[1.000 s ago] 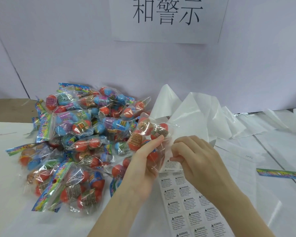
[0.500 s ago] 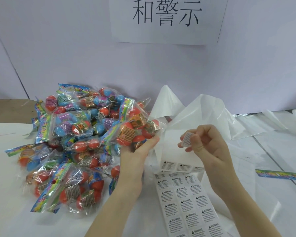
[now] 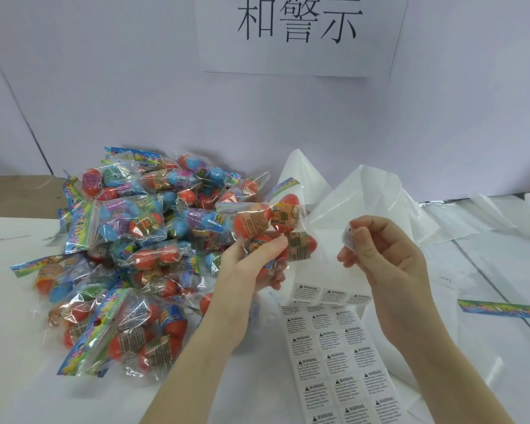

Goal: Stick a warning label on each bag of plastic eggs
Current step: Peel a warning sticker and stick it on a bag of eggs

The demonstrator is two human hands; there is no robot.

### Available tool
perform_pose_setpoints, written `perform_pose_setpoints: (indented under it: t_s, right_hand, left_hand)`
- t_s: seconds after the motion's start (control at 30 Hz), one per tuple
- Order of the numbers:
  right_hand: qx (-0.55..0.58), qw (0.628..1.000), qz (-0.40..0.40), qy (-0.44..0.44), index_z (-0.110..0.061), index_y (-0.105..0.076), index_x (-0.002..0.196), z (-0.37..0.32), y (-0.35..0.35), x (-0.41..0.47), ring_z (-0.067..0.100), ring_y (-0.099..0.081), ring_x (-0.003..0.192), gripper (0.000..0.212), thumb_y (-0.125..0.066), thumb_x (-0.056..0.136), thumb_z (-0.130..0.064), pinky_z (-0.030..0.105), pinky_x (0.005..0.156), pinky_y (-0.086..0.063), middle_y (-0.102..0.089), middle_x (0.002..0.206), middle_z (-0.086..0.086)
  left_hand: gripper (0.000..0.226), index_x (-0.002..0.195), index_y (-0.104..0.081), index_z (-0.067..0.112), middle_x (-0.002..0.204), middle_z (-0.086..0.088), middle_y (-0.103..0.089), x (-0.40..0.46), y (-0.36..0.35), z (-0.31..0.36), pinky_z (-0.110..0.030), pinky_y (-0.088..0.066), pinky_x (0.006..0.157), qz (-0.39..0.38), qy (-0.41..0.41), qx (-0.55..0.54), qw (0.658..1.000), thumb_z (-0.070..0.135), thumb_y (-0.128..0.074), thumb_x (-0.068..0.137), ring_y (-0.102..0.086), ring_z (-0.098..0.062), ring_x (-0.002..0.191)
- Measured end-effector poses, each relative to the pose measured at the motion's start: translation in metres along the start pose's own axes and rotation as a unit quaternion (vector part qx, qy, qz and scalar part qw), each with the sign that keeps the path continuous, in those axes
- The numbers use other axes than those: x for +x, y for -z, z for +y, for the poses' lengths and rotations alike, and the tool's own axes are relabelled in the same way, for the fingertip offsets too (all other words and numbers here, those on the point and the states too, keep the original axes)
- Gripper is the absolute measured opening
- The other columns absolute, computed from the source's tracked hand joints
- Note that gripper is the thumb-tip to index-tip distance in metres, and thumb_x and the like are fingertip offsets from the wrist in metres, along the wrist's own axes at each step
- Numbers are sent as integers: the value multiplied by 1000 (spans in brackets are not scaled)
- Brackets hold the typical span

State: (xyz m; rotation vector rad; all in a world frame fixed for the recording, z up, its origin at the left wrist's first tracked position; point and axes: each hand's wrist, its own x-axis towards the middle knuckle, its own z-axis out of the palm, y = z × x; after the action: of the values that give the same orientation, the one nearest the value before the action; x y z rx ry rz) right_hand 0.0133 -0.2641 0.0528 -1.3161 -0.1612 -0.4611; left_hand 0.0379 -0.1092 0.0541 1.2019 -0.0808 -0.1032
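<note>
Above the white table (image 3: 19,301), left hand (image 3: 251,267) gripped a clear plastic bag of orange eggs (image 3: 273,228); right hand (image 3: 383,255) pinched a small white warning label (image 3: 348,237) just beside it, over the white label sheet (image 3: 337,362).

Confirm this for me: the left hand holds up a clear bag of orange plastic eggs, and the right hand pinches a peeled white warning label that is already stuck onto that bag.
Not quite. In the head view the right hand pinches the peeled white warning label in the air, apart from the clear bag of orange plastic eggs, not stuck on it. The left hand does hold that bag up.
</note>
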Motion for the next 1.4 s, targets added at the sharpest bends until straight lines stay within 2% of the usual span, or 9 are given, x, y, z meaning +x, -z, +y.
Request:
perform_pose_setpoints:
  t_s: [0.1,0.17,0.37,0.5,0.77,0.97,1.13,1.23,1.4]
  right_hand:
    - [-10,1000,-9,14,-22,-68,76,-1,-1,-1,3,-57,58,8,-60,73,-23,12,59,-44,-65,67,-12]
    - [-41,998,-26,28,-29,-71,73,-2,-2,-1,1,-58,61,12,-69,76,-18,10,59,-44,-66,69,-13]
    - [-176,982,-56,46,-41,-70,79,2,-6,-6,2,-58,74,23,-61,77,-21,20,72,-44,-69,77,-15]
    - [-247,963,-63,87,-37,-66,79,2,-8,-8,0,-56,74,20,-61,79,-18,10,68,-37,-68,81,-17]
    - [-286,949,-65,115,-39,-63,83,3,-9,-9,-2,-55,74,20,-61,79,-20,9,68,-35,-67,86,-19]
    - [-331,929,-50,160,-37,-63,88,3,-10,-9,-4,-54,71,24,-64,78,-16,3,72,-35,-63,72,-25]
    - [-357,919,-4,166,-45,-51,98,4,-10,-11,-3,-54,71,33,-66,77,-24,9,72,-35,-58,66,-21]
    - [-345,925,23,157,-45,-49,103,4,-11,-12,-3,-55,70,42,-74,77,-24,12,70,-36,-64,74,-15]
    - [-284,954,73,65,-45,-49,106,0,-13,-11,6,-58,71,49,-68,61,-54,14,65,-43,-64,92,-18]
  left_hand:
    - [14,73,-61,8,53,0,-56,1,2,-1,-17,-41,41,4,-7,20,1000,16,-69,64,-47,-9,43]
    - [6,71,-62,9,51,0,-57,1,2,-3,-17,-40,40,7,-12,28,1000,6,-67,74,-48,-9,42]
    - [22,58,-68,22,52,1,-56,-1,-1,-5,-18,-40,43,-16,-50,44,998,8,-67,74,-46,-9,44]
    - [25,60,-69,24,52,2,-56,-2,-3,-4,-18,-41,43,-21,-55,46,997,7,-66,77,-46,-9,44]
    - [13,71,-65,15,55,3,-60,-4,-4,-6,-18,-42,44,-23,-50,55,997,5,-66,80,-49,-9,44]
    - [5,69,-69,20,58,3,-62,-5,-5,-7,-18,-45,46,-37,-45,50,997,24,-70,67,-53,-9,47]
    - [25,75,-68,24,62,7,-66,-8,-8,-7,-17,-47,49,-34,-75,85,993,37,-74,55,-56,-5,50]
    - [23,83,-65,24,66,13,-68,-10,-11,-7,-14,-47,50,-20,-94,109,989,29,-75,63,-58,0,52]
    - [22,78,-65,16,59,5,-64,-10,-10,-6,-14,-46,46,-12,-68,39,997,26,-72,60,-58,-7,51]
